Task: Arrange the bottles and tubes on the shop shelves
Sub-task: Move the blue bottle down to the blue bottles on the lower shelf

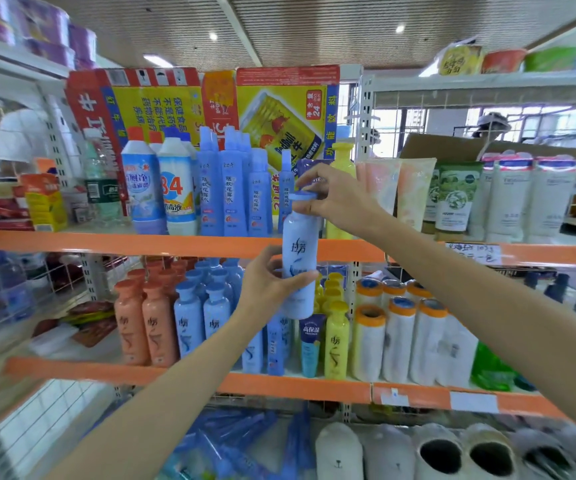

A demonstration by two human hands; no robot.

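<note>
A pale blue shampoo bottle with a blue cap is held upright in the air in front of the orange shelf edge. My left hand grips its lower body from the left. My right hand pinches its cap from above. Matching pale blue bottles stand in rows on the middle shelf, between orange bottles and yellow bottles. On the upper shelf stand tall blue bottles and several tubes.
A flattened red and yellow carton leans behind the upper shelf. White rolls with orange and blue ends stand at the middle right. White slippers and blue packets lie on the bottom shelf. A person in white stands at far left.
</note>
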